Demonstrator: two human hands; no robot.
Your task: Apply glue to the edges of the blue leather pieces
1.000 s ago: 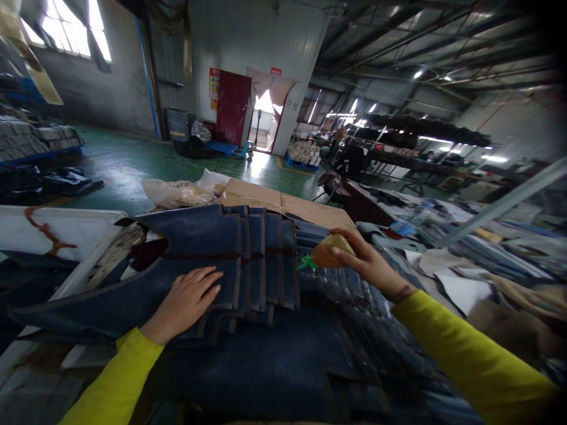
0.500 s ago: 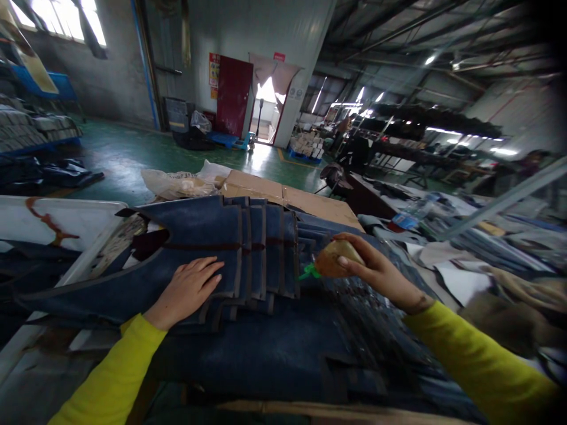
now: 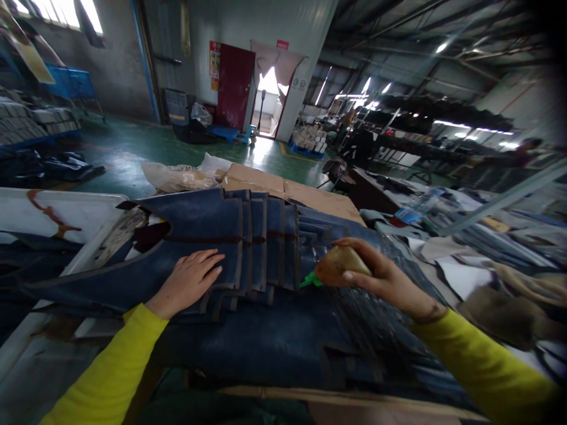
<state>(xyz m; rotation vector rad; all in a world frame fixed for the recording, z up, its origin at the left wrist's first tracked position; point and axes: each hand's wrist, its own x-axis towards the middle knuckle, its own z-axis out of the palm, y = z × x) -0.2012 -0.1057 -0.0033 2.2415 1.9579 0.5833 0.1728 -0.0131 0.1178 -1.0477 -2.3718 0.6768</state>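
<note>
Dark blue leather-like pieces (image 3: 199, 215) lie overlapped like steps, their grey edges showing in a row. My left hand (image 3: 190, 280) rests flat on the top piece, fingers stretched out. In my right hand (image 3: 381, 277) is a squeeze bottle (image 3: 341, 265), amber and cloudy, tipped sideways with its green nozzle (image 3: 311, 280) pointing left. The nozzle's tip is at the grey edge of the rightmost stepped piece, near its lower corner. Whether it touches the edge I cannot tell. More blue material (image 3: 274, 348) lies beneath and in front.
Behind the pieces lie flattened cardboard (image 3: 257, 179) and a plastic bag (image 3: 177, 177). A white tray (image 3: 101, 227) stands at left. On the right are a plastic bottle (image 3: 410, 212), a slanted metal bar (image 3: 500, 200) and heaped scraps (image 3: 496, 313).
My right hand has moved slightly down and toward me, bringing the bottle's nozzle lower along the edge. My left hand stays flat in place. The camera view has shifted a little.
</note>
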